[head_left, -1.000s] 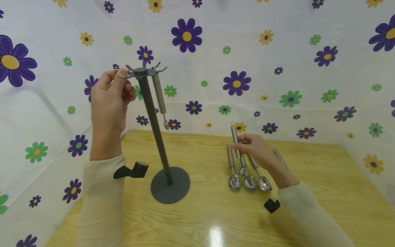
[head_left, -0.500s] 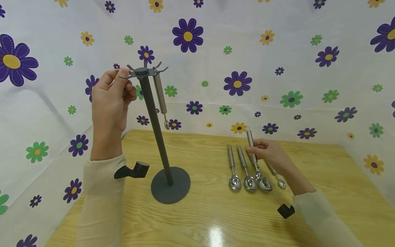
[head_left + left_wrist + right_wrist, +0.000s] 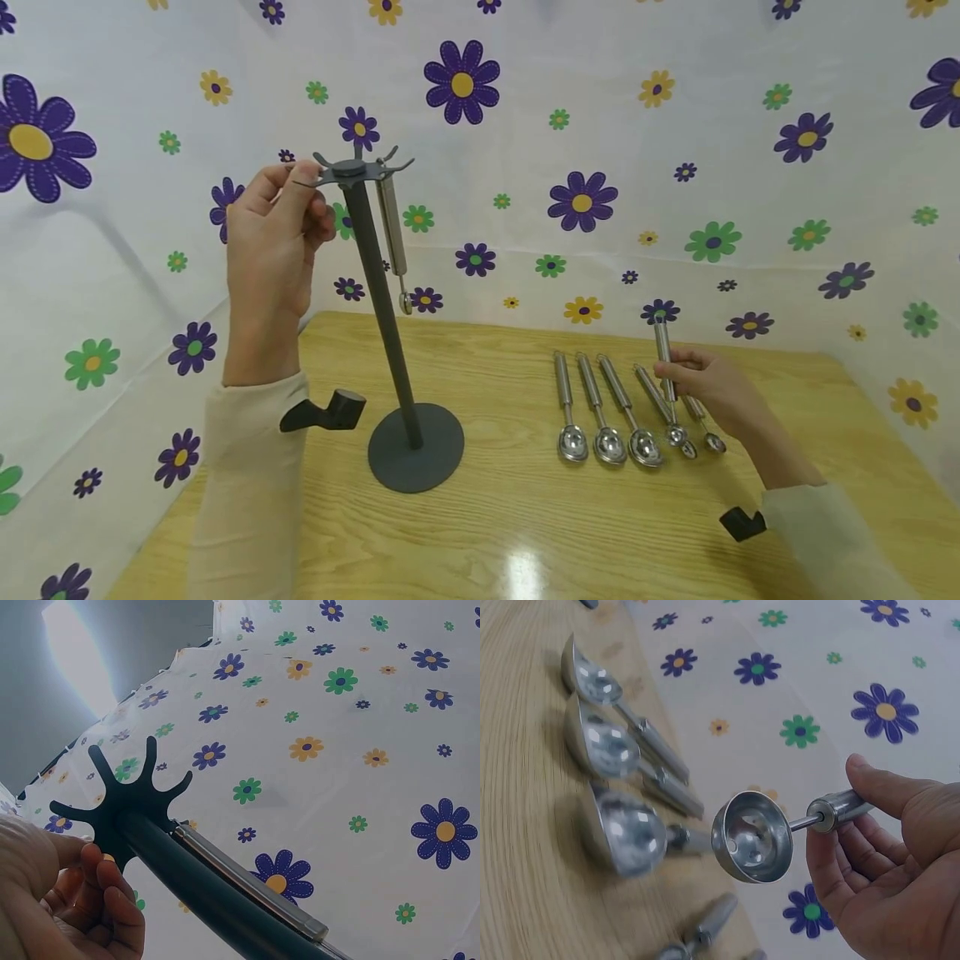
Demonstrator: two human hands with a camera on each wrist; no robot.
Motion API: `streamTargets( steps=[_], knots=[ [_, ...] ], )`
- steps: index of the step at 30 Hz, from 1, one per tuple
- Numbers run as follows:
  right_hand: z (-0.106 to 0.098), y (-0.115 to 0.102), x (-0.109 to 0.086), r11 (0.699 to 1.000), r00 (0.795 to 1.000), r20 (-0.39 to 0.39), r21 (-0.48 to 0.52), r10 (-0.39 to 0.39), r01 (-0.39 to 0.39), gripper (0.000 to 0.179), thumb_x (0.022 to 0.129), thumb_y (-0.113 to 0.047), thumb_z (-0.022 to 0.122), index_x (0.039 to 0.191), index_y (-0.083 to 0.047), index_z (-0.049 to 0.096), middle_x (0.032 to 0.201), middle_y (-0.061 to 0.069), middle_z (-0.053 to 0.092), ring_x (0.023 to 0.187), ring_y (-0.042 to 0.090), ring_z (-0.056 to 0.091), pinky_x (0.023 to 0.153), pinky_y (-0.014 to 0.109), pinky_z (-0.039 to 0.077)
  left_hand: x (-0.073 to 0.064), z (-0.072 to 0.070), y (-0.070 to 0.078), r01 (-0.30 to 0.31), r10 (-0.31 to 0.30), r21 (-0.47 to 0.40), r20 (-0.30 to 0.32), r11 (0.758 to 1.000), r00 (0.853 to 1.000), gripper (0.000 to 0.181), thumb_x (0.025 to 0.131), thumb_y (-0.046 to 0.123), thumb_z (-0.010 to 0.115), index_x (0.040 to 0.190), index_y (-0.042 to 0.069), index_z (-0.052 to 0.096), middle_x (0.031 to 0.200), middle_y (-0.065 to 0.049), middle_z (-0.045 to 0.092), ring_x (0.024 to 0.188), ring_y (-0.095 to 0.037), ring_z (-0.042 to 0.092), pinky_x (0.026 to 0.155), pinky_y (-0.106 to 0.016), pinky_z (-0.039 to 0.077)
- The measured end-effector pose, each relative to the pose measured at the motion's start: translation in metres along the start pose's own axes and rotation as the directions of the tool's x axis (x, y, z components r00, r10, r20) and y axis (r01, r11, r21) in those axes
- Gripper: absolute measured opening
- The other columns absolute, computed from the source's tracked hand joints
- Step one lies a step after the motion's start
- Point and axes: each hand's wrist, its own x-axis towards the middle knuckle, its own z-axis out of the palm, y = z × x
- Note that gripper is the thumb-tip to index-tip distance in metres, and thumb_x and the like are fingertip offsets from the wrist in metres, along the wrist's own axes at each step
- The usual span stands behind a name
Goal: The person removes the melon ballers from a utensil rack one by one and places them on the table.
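On the left stands a dark grey utensil stand (image 3: 386,325) with several curved hooks around its top. My left hand (image 3: 266,229) pinches one of those hooks between thumb and fingers. From a hook on the opposite side hangs a steel melon baller (image 3: 392,225), bowl down. My right hand (image 3: 712,385) holds another melon baller (image 3: 663,348) by its handle, loop end up. Its small round bowl (image 3: 754,840), with a hole in it, faces the right wrist camera. Below this hand, two small scoops (image 3: 714,442) lie on the table, partly hidden.
Three larger steel scoops (image 3: 610,447) lie side by side on the wooden table (image 3: 487,525), left of my right hand, handles toward the back. The stand's round base (image 3: 416,467) rests on the table. A flower-printed cloth (image 3: 510,150) hangs behind.
My right hand has carried the melon baller to the right, past the three larger scoops, to above the smaller ones. My left hand keeps its pinch on the hook.
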Motion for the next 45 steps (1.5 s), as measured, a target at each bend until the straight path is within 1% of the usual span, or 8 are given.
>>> streamTargets(
  steps=[14,16,20,22,26,32,39,45],
  knots=[
    [-0.06,0.033,-0.03,0.995,0.996,-0.048,-0.055,0.081,-0.084,0.059,0.109,-0.033,0.056,0.143,0.014,0.043,0.106,-0.017,0.065,0.098,0.005,0.065,0.083,0.011,0.049,0.0,0.004,0.002,-0.021,0.021,0.005,0.008,1.0,1.0,0.02,0.099,0.018,0.072,0.109,0.001,0.068,0.076,-0.007,0.059,0.064,-0.016,0.057,0.064,-0.018,0.055],
    [-0.066,0.036,-0.033,0.995,0.995,-0.05,-0.05,0.082,-0.085,0.051,0.109,-0.031,0.056,0.14,0.009,0.049,0.106,-0.017,0.065,0.098,0.005,0.065,0.083,0.011,0.05,-0.001,0.004,0.002,-0.021,0.021,0.005,0.009,1.0,1.0,0.02,0.099,0.018,0.072,0.109,0.001,0.067,0.076,-0.007,0.059,0.064,-0.015,0.057,0.064,-0.018,0.055],
    [-0.075,0.041,-0.038,0.997,0.996,-0.058,0.016,0.074,-0.073,0.019,0.109,-0.024,0.057,0.121,-0.012,0.065,0.103,-0.015,0.066,0.095,0.006,0.066,0.081,0.012,0.052,-0.002,0.005,0.002,-0.019,0.019,0.012,0.009,1.0,1.0,0.02,0.098,0.019,0.072,0.109,0.002,0.067,0.076,-0.007,0.059,0.065,-0.016,0.058,0.065,-0.019,0.055],
    [-0.078,0.043,-0.04,0.997,0.996,-0.06,0.033,0.068,-0.066,0.011,0.109,-0.022,0.057,0.114,-0.019,0.066,0.103,-0.015,0.066,0.094,0.005,0.066,0.081,0.012,0.052,-0.003,0.006,0.002,-0.018,0.018,0.014,0.01,1.0,1.0,0.02,0.098,0.019,0.073,0.109,0.003,0.067,0.077,-0.007,0.059,0.065,-0.016,0.058,0.065,-0.019,0.055],
    [-0.085,0.049,-0.043,0.998,0.996,-0.062,0.022,0.057,-0.056,0.012,0.109,-0.021,0.056,0.112,-0.021,0.067,0.103,-0.015,0.066,0.093,0.003,0.065,0.08,0.012,0.052,-0.003,0.006,0.001,-0.018,0.018,0.011,0.014,1.0,1.0,0.02,0.098,0.02,0.072,0.109,0.003,0.067,0.077,-0.007,0.059,0.065,-0.016,0.057,0.065,-0.019,0.055],
    [-0.094,0.063,-0.044,0.974,0.998,-0.029,0.221,0.057,-0.049,0.022,0.108,-0.01,0.054,0.104,-0.02,0.073,0.102,-0.008,0.068,0.091,0.008,0.067,0.079,0.017,0.056,-0.003,0.005,0.0,-0.005,0.005,0.013,0.011,1.0,1.0,0.022,0.098,0.02,0.073,0.11,0.002,0.066,0.078,-0.007,0.059,0.066,-0.016,0.057,0.066,-0.019,0.055],
    [-0.09,0.067,-0.035,0.992,0.997,-0.017,0.105,0.072,-0.07,0.014,0.109,-0.017,0.056,0.108,-0.022,0.07,0.103,-0.008,0.067,0.093,0.009,0.067,0.08,0.016,0.055,-0.004,0.003,0.001,-0.012,0.012,0.001,0.001,1.0,1.0,0.022,0.099,0.019,0.072,0.109,0.0,0.066,0.078,-0.008,0.059,0.066,-0.016,0.057,0.065,-0.019,0.055],
    [-0.086,0.068,-0.028,0.985,0.993,-0.004,0.131,0.115,-0.114,0.012,0.108,-0.017,0.057,0.11,-0.015,0.069,0.104,-0.003,0.063,0.09,0.013,0.067,0.08,0.019,0.056,-0.004,0.003,0.001,-0.007,0.007,-0.003,-0.002,1.0,1.0,0.022,0.099,0.019,0.072,0.108,0.0,0.066,0.077,-0.007,0.059,0.065,-0.016,0.057,0.065,-0.019,0.055]
  ],
)
